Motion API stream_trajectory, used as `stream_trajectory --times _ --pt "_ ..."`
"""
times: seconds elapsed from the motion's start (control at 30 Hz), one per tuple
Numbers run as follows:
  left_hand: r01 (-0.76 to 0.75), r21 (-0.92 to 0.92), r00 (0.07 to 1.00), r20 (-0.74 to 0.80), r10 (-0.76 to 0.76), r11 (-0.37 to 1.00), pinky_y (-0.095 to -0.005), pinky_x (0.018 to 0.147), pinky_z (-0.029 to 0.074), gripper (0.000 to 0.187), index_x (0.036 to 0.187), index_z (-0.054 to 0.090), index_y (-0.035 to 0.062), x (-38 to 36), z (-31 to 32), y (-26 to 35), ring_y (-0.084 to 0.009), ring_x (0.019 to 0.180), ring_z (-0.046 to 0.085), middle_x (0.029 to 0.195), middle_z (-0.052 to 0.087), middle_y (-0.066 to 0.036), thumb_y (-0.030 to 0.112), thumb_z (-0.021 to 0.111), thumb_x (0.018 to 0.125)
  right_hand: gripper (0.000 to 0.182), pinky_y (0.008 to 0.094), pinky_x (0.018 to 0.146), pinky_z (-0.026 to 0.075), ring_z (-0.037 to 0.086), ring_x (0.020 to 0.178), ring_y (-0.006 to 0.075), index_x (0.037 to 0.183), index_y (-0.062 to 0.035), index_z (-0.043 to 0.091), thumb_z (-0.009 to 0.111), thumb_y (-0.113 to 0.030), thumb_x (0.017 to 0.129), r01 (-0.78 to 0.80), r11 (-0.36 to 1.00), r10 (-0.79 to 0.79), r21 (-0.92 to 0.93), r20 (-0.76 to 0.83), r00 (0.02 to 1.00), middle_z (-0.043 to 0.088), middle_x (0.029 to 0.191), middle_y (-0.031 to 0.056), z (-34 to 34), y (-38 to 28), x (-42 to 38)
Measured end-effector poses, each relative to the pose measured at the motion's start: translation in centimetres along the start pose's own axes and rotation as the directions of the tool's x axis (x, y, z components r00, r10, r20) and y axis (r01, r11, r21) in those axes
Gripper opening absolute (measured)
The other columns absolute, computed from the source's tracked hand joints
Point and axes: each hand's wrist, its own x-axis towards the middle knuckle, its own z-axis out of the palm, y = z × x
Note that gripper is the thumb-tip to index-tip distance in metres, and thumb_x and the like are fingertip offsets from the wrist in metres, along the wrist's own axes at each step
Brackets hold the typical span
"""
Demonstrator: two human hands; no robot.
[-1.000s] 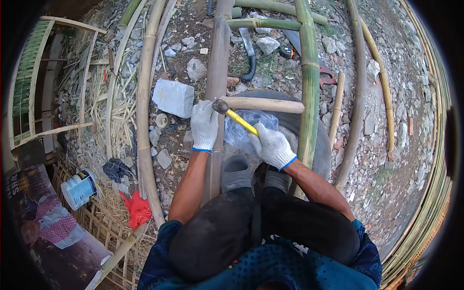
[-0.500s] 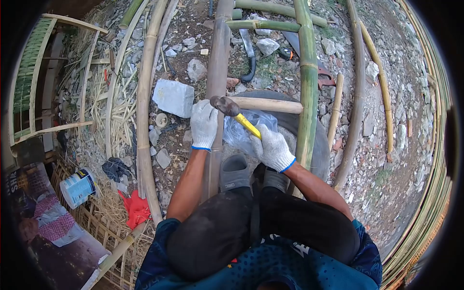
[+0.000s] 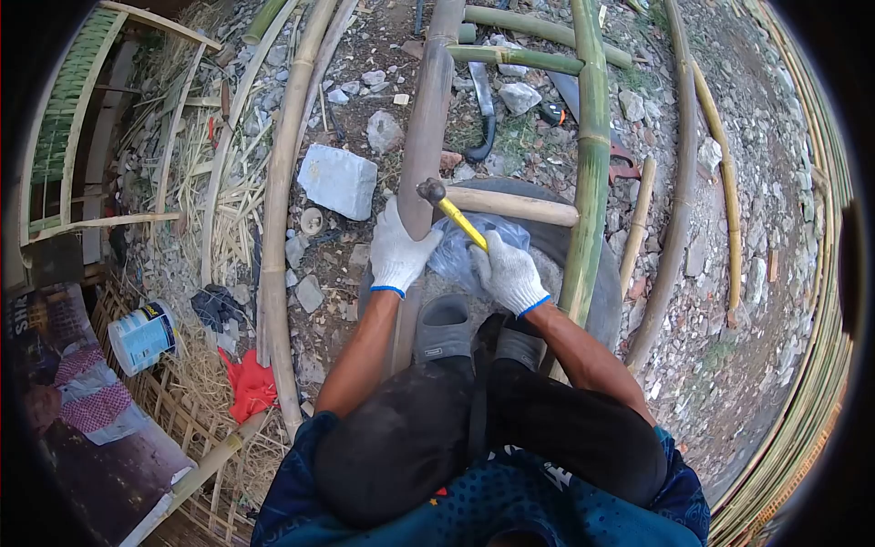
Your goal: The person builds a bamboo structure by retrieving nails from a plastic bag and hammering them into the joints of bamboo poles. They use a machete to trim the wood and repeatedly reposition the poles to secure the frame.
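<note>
My right hand point(image 3: 510, 273), in a white knit glove, grips a hammer point(image 3: 463, 224) by its yellow handle. The hammer's dark head is over the brown bamboo pole point(image 3: 428, 128), close to where a pale bamboo rung point(image 3: 519, 206) meets it. My left hand point(image 3: 401, 248), gloved too, is wrapped around that pole just below the joint, thumb across the top. At its other end the rung meets a green bamboo pole point(image 3: 592, 137). Under the rung, a clear plastic bag point(image 3: 456, 257) lies between my hands, its contents hard to make out.
A machete point(image 3: 483, 114), a red-handled saw point(image 3: 623, 162) and a pale stone block point(image 3: 337, 182) lie on rubble ground. Bamboo poles point(image 3: 679, 182) flank the frame. To the left are a paint bucket point(image 3: 141, 337) and a red cloth point(image 3: 250, 387).
My left hand has slid down the pole, away from the joint, and its thumb now spreads across it. The hammer stays in my right hand, its head still near the joint. The view has shifted slightly.
</note>
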Motion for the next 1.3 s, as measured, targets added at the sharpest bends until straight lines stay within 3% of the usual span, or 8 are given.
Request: stream_trajectory --times 0.13,0.53,0.63,0.8,0.93,1.07,1.2,1.3 --pt "0.07 -0.043 0.995 0.073 -0.066 0.997 -0.0562 0.099 0.054 0.081 0.141 0.051 0.0074 0.5 0.4 -0.4 -0.0459 0.116 0.066 0.123 0.07 -0.025 0.037 0.085 0.074 0.021 0.0534 0.059 0.054 0.07 0.068 0.0435 0.108 -0.0058 0.058 0.068 -0.022 0.1 0.237 0.96 -0.2 0.148 -0.228 0.953 0.067 0.074 0.021 -2.2 -0.5 -1.3" --pt "0.003 -0.127 1.0 0.011 -0.001 0.992 -0.0541 0.1 0.054 0.08 0.142 0.052 0.0051 0.5 0.9 -1.3 -0.0453 0.115 0.067 0.12 0.071 -0.026 0.032 0.084 0.074 0.021 0.0565 0.064 0.053 0.069 0.074 0.0481 0.11 -0.0032 0.057 0.064 -0.021 0.102 0.291 0.91 -0.194 0.296 -0.317 0.929 0.067 0.079 0.0253 -1.8 -1.3 -1.7" --pt "0.028 -0.15 0.997 0.072 -0.017 0.988 -0.0538 0.099 0.054 0.079 0.141 0.052 0.0052 0.7 0.5 -0.8 -0.0459 0.114 0.067 0.12 0.071 -0.025 0.032 0.084 0.074 0.024 0.054 0.064 0.054 0.069 0.073 0.0473 0.115 -0.0028 0.06 0.069 -0.018 0.098 -0.013 0.998 0.012 0.056 0.011 1.0 0.068 0.08 0.0231 0.6 0.1 -0.1" --pt "0.032 -0.158 0.997 0.07 -0.021 0.987 -0.0544 0.098 0.055 0.079 0.141 0.053 0.0049 0.8 1.1 -1.4 -0.0465 0.114 0.067 0.121 0.071 -0.025 0.033 0.084 0.074 0.023 0.0573 0.061 0.053 0.07 0.07 0.0462 0.106 -0.0046 0.056 0.062 -0.027 0.104 0.347 0.892 -0.247 0.291 -0.328 0.912 0.065 0.07 0.0261 -0.5 -0.8 -2.4" --pt "0.012 -0.1 0.999 0.044 -0.008 0.995 -0.0546 0.098 0.055 0.082 0.143 0.051 0.0051 0.1 1.5 -1.9 -0.0466 0.114 0.067 0.123 0.07 -0.026 0.034 0.084 0.074 0.024 0.0564 0.062 0.051 0.068 0.074 0.0491 0.115 -0.003 0.058 0.065 -0.022 0.102 -0.01 0.999 0.006 0.05 0.088 0.996 0.066 0.077 0.0261 0.4 -1.4 -0.2" --pt "-0.02 -0.132 0.998 0.057 0.027 0.991 -0.0555 0.098 0.054 0.079 0.14 0.052 0.005 1.2 1.0 -1.7 -0.0466 0.115 0.067 0.122 0.07 -0.026 0.033 0.085 0.074 0.024 0.0565 0.059 0.053 0.07 0.067 0.0451 0.109 -0.0044 0.054 0.063 -0.026 0.103 0.245 0.928 -0.186 0.28 -0.22 0.958 0.065 0.069 0.0252 -0.4 -2.8 -2.4" --pt "0.017 -0.137 0.999 0.032 -0.013 0.99 -0.0554 0.098 0.055 0.073 0.135 0.054 0.004 0.5 0.8 -1.2 -0.0469 0.115 0.066 0.119 0.07 -0.027 0.031 0.084 0.074 0.024 0.0592 0.062 0.051 0.068 0.071 0.0505 0.11 -0.0027 0.055 0.062 -0.025 0.104 0.017 0.984 -0.018 0.175 0.001 1.0 0.065 0.073 0.0292 2.0 -0.3 0.4" --pt "0.045 -0.113 0.997 0.07 -0.037 0.993 -0.051 0.098 0.055 0.078 0.142 0.051 0.0001 0.6 0.7 -1.1 -0.0455 0.118 0.067 0.124 0.069 -0.028 0.027 0.083 0.076 0.024 0.0607 0.064 0.05 0.067 0.074 0.0519 0.11 -0.0023 0.055 0.062 -0.025 0.104 0.148 0.957 -0.127 0.25 -0.097 0.987 0.065 0.074 0.03 -1.6 -2.0 0.3"
